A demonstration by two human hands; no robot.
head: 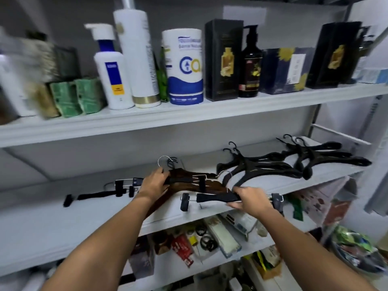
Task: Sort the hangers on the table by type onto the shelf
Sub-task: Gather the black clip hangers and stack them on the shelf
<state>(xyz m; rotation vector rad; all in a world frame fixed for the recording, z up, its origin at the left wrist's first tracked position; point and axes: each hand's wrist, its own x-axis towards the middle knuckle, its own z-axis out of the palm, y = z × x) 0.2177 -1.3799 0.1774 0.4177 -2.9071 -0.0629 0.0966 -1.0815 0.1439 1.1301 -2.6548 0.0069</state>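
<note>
A black clip hanger (218, 198), a flat bar with a metal clip at each end, is gripped at its middle by the right hand (248, 198), just above the front edge of the white shelf (52, 223). The left hand (155, 182) is closed on dark brown wooden hangers (189, 182) lying on that shelf. More clip hangers (100, 193) lie to the left; black plastic hangers (262, 166) are piled to the right.

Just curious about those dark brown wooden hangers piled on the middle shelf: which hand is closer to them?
Left. The left hand rests right on the brown wooden hangers, fingers on their left end. The right hand is lower right of them, with a grip on a black clip hanger.
</note>
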